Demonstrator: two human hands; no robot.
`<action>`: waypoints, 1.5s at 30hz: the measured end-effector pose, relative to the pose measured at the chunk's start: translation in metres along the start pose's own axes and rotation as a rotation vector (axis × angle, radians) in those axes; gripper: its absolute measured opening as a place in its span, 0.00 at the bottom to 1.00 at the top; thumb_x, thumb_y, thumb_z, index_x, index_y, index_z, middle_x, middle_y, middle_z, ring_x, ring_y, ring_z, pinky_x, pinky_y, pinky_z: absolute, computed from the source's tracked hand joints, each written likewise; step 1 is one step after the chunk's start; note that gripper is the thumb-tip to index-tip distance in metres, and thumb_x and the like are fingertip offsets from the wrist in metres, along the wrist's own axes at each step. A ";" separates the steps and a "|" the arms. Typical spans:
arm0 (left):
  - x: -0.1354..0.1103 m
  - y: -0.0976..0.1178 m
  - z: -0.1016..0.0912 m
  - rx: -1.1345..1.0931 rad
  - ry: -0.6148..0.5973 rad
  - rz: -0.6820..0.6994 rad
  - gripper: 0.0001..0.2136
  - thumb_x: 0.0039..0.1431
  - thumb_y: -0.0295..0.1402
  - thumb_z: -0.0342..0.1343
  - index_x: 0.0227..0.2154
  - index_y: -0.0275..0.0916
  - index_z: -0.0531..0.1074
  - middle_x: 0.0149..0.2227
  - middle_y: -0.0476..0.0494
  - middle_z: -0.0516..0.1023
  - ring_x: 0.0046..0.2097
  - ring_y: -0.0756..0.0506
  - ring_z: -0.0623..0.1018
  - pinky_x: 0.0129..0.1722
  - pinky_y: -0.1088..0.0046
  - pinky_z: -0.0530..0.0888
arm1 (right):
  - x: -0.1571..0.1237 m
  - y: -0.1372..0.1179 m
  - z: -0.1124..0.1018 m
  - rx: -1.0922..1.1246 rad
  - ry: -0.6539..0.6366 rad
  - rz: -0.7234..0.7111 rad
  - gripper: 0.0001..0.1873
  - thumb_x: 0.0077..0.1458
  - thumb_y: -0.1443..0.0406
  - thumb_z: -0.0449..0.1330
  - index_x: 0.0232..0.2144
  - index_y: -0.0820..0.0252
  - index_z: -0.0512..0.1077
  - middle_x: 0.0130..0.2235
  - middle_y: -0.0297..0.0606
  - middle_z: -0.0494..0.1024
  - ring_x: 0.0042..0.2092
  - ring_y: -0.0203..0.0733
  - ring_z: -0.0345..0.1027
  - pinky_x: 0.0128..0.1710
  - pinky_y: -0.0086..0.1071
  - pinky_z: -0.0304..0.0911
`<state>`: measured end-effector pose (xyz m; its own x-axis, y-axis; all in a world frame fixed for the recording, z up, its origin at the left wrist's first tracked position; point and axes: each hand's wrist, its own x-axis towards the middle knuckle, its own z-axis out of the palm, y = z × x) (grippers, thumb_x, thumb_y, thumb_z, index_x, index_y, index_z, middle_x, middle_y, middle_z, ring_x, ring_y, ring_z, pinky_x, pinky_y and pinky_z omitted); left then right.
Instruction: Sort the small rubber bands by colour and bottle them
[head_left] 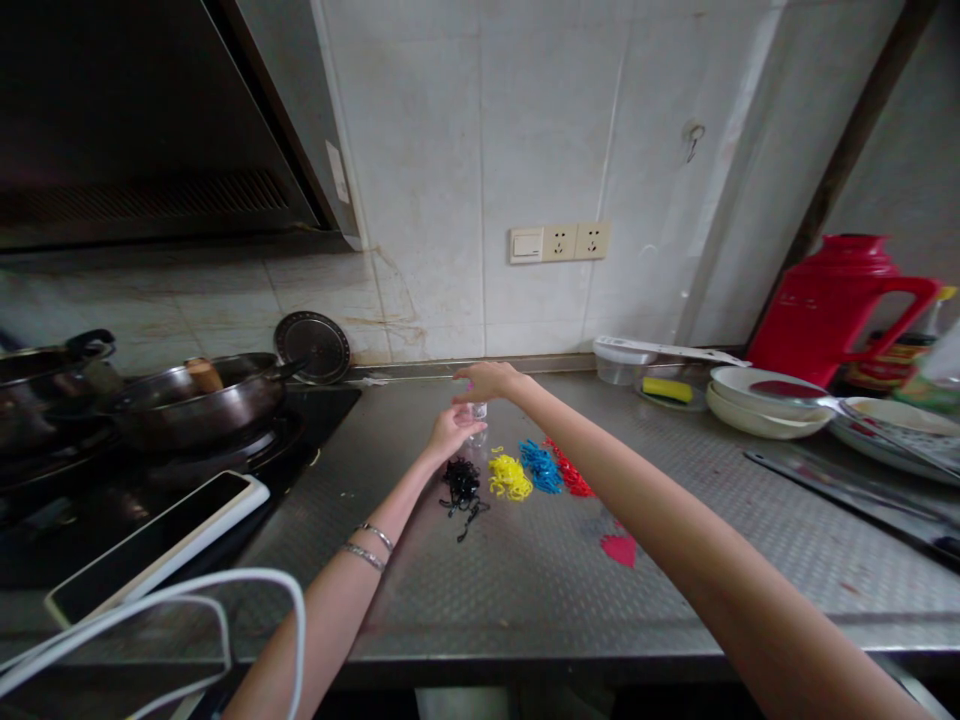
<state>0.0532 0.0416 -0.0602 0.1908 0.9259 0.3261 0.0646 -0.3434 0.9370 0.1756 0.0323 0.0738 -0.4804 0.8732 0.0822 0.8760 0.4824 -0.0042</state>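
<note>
My left hand is wrapped round a small clear bottle that stands on the steel counter. Just above it, my right hand hovers with its fingers pinched near the bottle's top; what they hold is too small to make out. In a row in front of the bottle lie small heaps of tiny bands: black, yellow, blue and red. A red patch lies nearer to me on the counter.
A stove with a wok and pots stands at the left, and a phone with white cables lies near the front edge. At the right are stacked plates, a red thermos jug, a clear container and a long knife.
</note>
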 end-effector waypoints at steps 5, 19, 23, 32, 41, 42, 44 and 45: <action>-0.001 0.000 -0.001 0.015 -0.042 0.022 0.21 0.36 0.33 0.64 0.37 0.33 0.68 0.34 0.39 0.76 0.37 0.44 0.76 0.40 0.65 0.71 | 0.000 -0.009 0.002 -0.074 0.074 0.218 0.31 0.44 0.46 0.53 0.42 0.62 0.71 0.43 0.52 0.73 0.44 0.52 0.67 0.39 0.38 0.63; -0.004 0.008 0.000 0.034 -0.041 0.006 0.20 0.37 0.31 0.64 0.36 0.33 0.67 0.32 0.42 0.77 0.36 0.45 0.76 0.40 0.65 0.72 | -0.002 -0.001 -0.002 -0.021 0.054 0.207 0.31 0.41 0.47 0.55 0.42 0.60 0.70 0.43 0.49 0.73 0.44 0.51 0.67 0.38 0.37 0.63; -0.003 0.005 -0.001 0.030 -0.066 0.014 0.19 0.38 0.32 0.64 0.35 0.33 0.67 0.32 0.41 0.77 0.36 0.45 0.77 0.40 0.65 0.72 | -0.002 0.000 -0.002 -0.042 0.050 0.138 0.22 0.44 0.54 0.55 0.39 0.59 0.72 0.41 0.47 0.74 0.41 0.49 0.68 0.36 0.35 0.63; -0.002 0.000 -0.002 0.028 -0.059 0.017 0.21 0.37 0.32 0.64 0.38 0.33 0.66 0.33 0.40 0.77 0.36 0.45 0.77 0.41 0.64 0.72 | -0.005 0.005 -0.007 0.180 -0.082 0.065 0.36 0.36 0.54 0.62 0.50 0.53 0.61 0.45 0.41 0.72 0.38 0.42 0.69 0.30 0.30 0.66; -0.004 0.002 -0.001 0.009 -0.058 0.013 0.19 0.37 0.32 0.64 0.34 0.34 0.66 0.31 0.42 0.77 0.35 0.46 0.77 0.40 0.66 0.72 | 0.000 -0.005 0.005 0.005 0.128 0.229 0.22 0.46 0.52 0.54 0.37 0.62 0.72 0.40 0.50 0.74 0.41 0.48 0.69 0.36 0.35 0.64; -0.004 0.002 -0.002 0.010 -0.057 0.009 0.19 0.37 0.32 0.64 0.34 0.34 0.66 0.31 0.42 0.77 0.35 0.45 0.77 0.39 0.66 0.72 | 0.000 -0.003 0.002 0.019 0.141 0.221 0.22 0.46 0.53 0.54 0.36 0.63 0.72 0.38 0.49 0.75 0.39 0.47 0.69 0.35 0.34 0.64; -0.003 0.001 -0.003 0.009 -0.061 -0.004 0.19 0.37 0.32 0.64 0.33 0.34 0.65 0.31 0.41 0.77 0.35 0.45 0.77 0.39 0.65 0.72 | 0.000 0.006 -0.004 0.084 0.155 0.202 0.21 0.47 0.54 0.53 0.34 0.64 0.72 0.32 0.47 0.76 0.33 0.42 0.70 0.31 0.30 0.63; -0.003 0.001 -0.003 0.010 -0.066 -0.011 0.19 0.37 0.32 0.64 0.33 0.34 0.65 0.31 0.41 0.77 0.35 0.45 0.77 0.39 0.65 0.72 | -0.002 0.013 -0.006 0.135 0.160 0.199 0.21 0.48 0.54 0.53 0.34 0.65 0.72 0.29 0.45 0.76 0.29 0.39 0.69 0.30 0.28 0.62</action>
<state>0.0496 0.0387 -0.0601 0.2539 0.9173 0.3069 0.0769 -0.3354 0.9389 0.1880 0.0366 0.0794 -0.2773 0.9346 0.2229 0.9335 0.3170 -0.1678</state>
